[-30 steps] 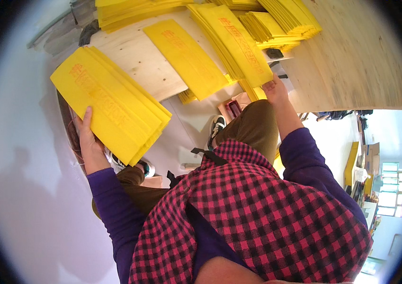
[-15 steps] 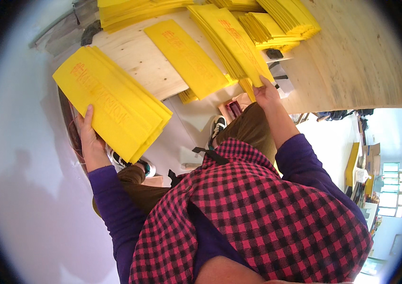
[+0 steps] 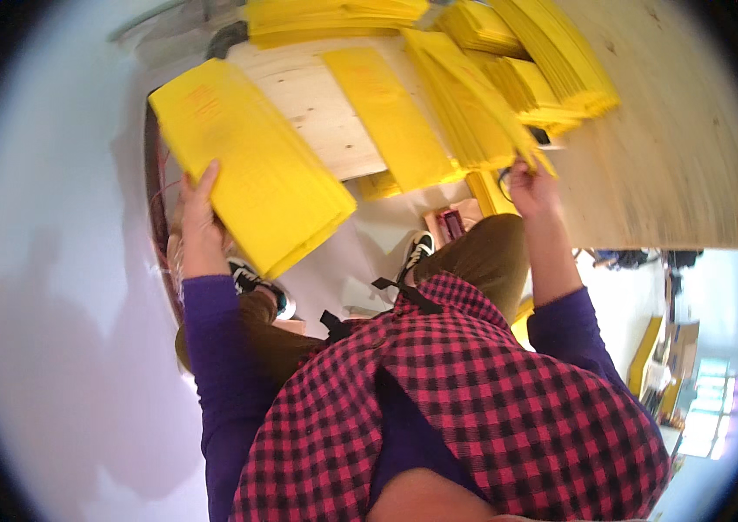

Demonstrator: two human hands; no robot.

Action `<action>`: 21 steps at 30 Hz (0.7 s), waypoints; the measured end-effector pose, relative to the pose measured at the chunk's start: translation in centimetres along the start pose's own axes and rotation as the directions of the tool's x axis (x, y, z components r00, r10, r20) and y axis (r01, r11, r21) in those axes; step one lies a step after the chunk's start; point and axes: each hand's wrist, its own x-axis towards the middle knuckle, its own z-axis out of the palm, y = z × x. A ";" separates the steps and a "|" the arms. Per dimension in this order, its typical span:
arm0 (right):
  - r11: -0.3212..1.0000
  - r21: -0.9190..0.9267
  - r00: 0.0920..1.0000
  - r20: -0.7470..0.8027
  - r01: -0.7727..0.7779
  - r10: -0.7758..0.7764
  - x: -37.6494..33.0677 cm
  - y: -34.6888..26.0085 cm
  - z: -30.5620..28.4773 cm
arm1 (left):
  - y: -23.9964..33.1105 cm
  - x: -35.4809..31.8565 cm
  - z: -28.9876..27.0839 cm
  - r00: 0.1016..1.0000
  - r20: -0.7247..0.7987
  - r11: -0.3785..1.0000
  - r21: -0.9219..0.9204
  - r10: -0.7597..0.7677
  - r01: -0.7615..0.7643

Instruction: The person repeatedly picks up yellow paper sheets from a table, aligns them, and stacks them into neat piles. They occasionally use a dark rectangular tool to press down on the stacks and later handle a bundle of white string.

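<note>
My left hand [image 3: 202,216] grips a thick stack of flat, folded yellow cloth-like pieces [image 3: 256,170] by its near left edge, thumb on top. The stack is held up at the left, tilted, with faint red print on its upper face. At the right, my right hand [image 3: 532,190] pinches the near end of a yellow piece [image 3: 501,113]. That piece lifts away from the fanned yellow pile [image 3: 456,109] beneath it. A small dark loop [image 3: 504,181] shows beside my right fingers; its kind is unclear. Between the hands, a single printed yellow strip [image 3: 390,126] lies on the board.
More yellow piles [image 3: 334,22] lie along the far edge and at the far right [image 3: 551,56]. The pale wooden table [image 3: 673,165] spreads to the right. Below the table edge are my shoes [image 3: 419,252] and a box holding a dark red item [image 3: 450,224]. A white wall [image 3: 56,287] stands left.
The whole view has shifted, so things sit further right and slightly lower. The piece in my right hand has come up off its pile and bends. My left hand keeps its stack.
</note>
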 end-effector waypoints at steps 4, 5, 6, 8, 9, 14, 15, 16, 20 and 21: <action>0.994 0.096 0.900 0.436 -0.057 0.009 -4.6 -1.3 7.0 | -0.5 0.5 -0.5 0.995 -0.065 0.997 -0.044 -0.073 0.070; 0.986 0.130 0.857 0.514 -0.106 0.024 -5.6 -1.2 8.6 | -0.6 0.4 -0.5 0.995 -0.072 0.997 -0.038 -0.073 0.070; 0.984 0.129 0.835 0.549 -0.119 0.029 -6.6 -1.2 10.3 | -0.6 0.3 -0.4 0.996 -0.070 0.998 -0.026 -0.062 0.061; 0.977 0.134 0.782 0.622 -0.166 0.047 -8.1 -1.0 13.4 | -0.4 0.1 -0.2 0.992 -0.100 0.997 -0.010 -0.076 0.075; 0.970 0.138 0.748 0.661 -0.201 0.061 -8.7 -0.7 14.8 | -0.2 0.1 0.0 0.991 -0.111 0.997 0.001 -0.077 0.078; 0.953 0.078 0.571 0.814 -0.293 0.109 -9.7 2.2 22.5 | 0.4 -0.6 0.7 0.989 -0.129 0.997 -0.038 -0.077 0.072; 0.953 0.052 0.526 0.842 -0.298 0.119 -9.6 3.0 24.1 | 0.5 -0.7 0.8 0.991 -0.115 0.996 -0.068 -0.068 0.061; 0.952 0.028 0.474 0.871 -0.306 0.127 -9.5 3.8 25.7 | 0.5 -0.9 0.9 0.993 -0.100 0.995 -0.087 -0.059 0.050; 0.974 0.169 0.653 0.722 0.153 -0.228 -9.3 8.7 29.7 | 0.9 -1.3 1.2 0.993 -0.109 0.994 -0.103 -0.048 0.037; 0.994 0.105 0.602 0.794 0.002 -0.085 -9.6 9.5 29.8 | 1.0 -1.3 1.3 0.993 -0.107 0.992 -0.115 -0.055 0.043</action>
